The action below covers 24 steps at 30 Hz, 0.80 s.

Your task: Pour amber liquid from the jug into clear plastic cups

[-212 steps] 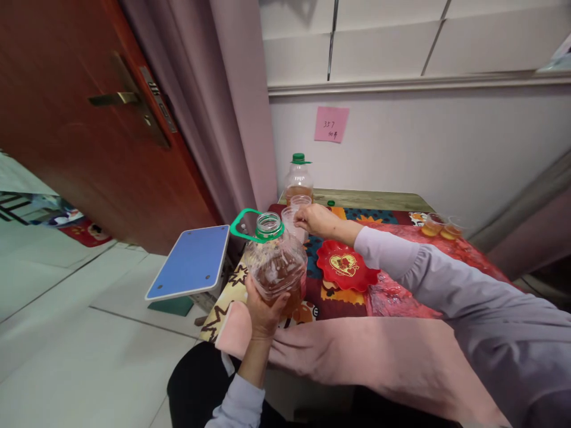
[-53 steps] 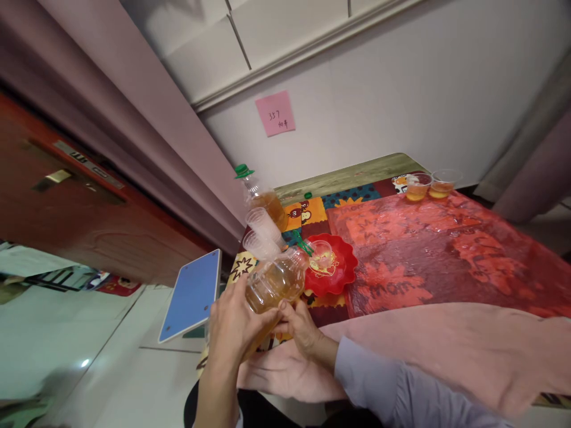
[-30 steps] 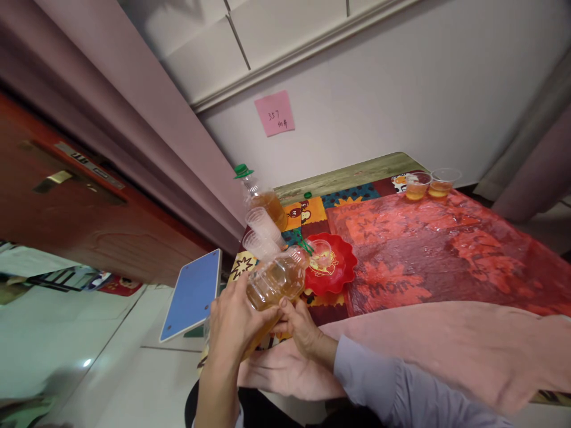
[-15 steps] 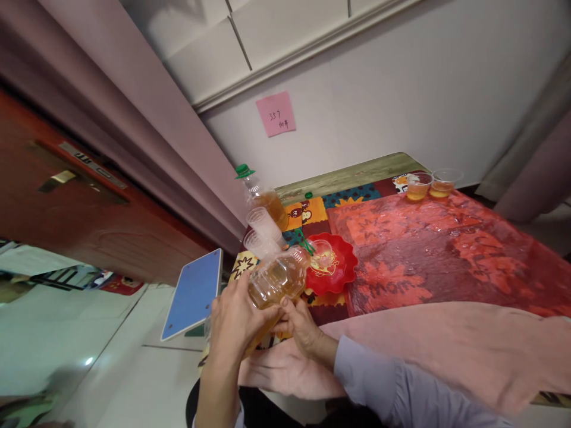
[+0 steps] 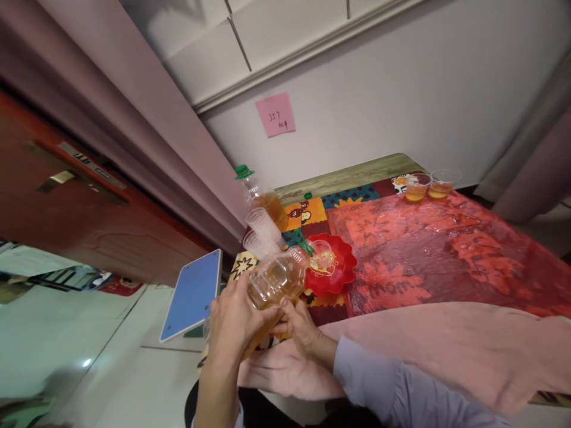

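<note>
Both hands hold a clear plastic bottle [image 5: 279,278] of amber liquid, tilted with its mouth toward the red scalloped plate [image 5: 342,272]. My left hand [image 5: 234,315] wraps around its body near the base. Beneath the lower side, my right hand [image 5: 300,326] grips it with thumb and fingers. A clear cup [image 5: 323,254] stands in the plate, right by the bottle's mouth. Whether liquid is flowing, I cannot tell. Behind the held bottle are stacks of clear plastic cups [image 5: 264,232] and a second amber bottle [image 5: 270,205] with a green cap-and-handle top.
Two cups with amber liquid, a left cup [image 5: 416,189] and a right cup [image 5: 441,187], stand at the table's far right. A small green cap [image 5: 308,195] lies near the back edge. Red plastic film [image 5: 401,249] covers the table's right side. A blue board [image 5: 194,294] stands at left.
The bottle and both hands hold nearly the same tilted pose. The whole view has shifted very slightly.
</note>
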{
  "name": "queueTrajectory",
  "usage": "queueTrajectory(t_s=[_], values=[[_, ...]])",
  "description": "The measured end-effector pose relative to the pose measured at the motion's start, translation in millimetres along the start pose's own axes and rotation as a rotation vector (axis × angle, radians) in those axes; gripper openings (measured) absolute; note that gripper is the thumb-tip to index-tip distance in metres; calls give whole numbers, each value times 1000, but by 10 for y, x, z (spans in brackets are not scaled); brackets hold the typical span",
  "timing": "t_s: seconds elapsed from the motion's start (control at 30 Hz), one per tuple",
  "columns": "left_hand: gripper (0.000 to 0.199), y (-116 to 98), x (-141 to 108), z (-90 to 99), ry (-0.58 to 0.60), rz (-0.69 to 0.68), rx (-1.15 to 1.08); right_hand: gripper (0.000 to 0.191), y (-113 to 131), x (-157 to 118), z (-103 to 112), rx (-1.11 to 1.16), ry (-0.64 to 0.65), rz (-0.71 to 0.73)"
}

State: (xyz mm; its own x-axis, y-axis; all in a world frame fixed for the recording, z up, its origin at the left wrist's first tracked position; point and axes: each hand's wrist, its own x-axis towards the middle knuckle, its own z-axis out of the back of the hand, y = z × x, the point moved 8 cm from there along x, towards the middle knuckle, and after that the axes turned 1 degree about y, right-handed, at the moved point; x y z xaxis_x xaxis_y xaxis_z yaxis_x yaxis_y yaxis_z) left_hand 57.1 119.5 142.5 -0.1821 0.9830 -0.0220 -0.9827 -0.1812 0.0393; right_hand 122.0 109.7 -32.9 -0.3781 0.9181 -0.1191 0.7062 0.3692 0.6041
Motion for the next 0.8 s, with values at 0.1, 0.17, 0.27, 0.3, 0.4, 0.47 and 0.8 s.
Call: queueTrajectory(t_s=[0.1, 0.17, 0.27, 0.3, 0.4, 0.47, 0.8], values=[[79, -1, -2, -1, 15, 11, 7, 78, 8, -6, -1, -13, 1, 1], [80, 0, -5, -5, 26, 20, 14, 80, 6, -8, 2, -12, -2, -4], [79, -4, -9, -5, 33, 26, 26, 80, -2, -9, 5, -1, -6, -14], [79, -7, -9, -3, 35, 28, 29, 80, -4, -10, 5, 1, -7, -16], [80, -14, -10, 3, 41, 33, 27, 80, 2, -13, 2, 4, -10, -14], [81, -16, -9, 7, 45, 36, 28, 79, 13, -16, -1, 3, -12, -9], [77, -25, -13, 12, 33, 23, 38, 78, 19, -3, -7, 3, -9, -7]])
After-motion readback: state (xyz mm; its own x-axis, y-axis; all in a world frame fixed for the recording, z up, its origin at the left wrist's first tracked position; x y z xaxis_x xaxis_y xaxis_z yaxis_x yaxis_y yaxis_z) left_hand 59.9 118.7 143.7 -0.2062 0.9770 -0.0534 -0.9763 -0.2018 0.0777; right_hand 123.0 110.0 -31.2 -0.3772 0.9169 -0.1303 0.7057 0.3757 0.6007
